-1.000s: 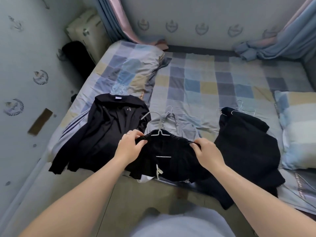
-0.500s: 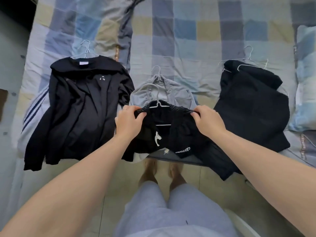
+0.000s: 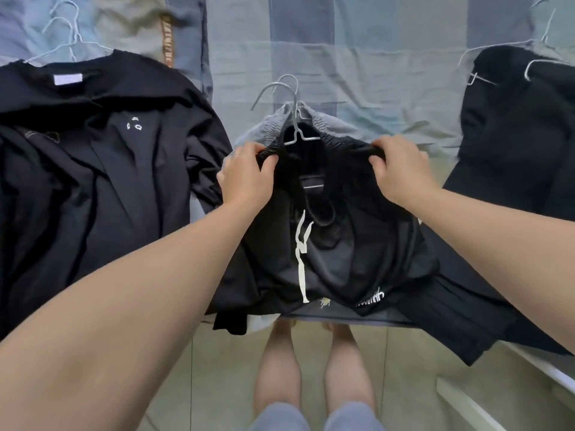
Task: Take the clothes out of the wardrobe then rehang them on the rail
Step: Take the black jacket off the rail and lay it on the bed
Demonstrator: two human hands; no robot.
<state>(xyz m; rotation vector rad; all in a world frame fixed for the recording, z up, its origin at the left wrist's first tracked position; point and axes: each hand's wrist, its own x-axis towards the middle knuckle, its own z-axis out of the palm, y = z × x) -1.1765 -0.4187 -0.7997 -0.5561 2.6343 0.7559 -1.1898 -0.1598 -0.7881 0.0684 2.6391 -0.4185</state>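
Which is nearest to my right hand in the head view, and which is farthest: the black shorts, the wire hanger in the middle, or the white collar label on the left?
1. black shorts: centre, waistband pinched by the right hand.
2. wire hanger: centre, just left of that hand, sticking out of the waistband.
3. white collar label: far left, on the black jacket.

nothing legible. black shorts: white lettering near hem, too small and warped to read. black top: white neck label, small white chest marks, neither readable.
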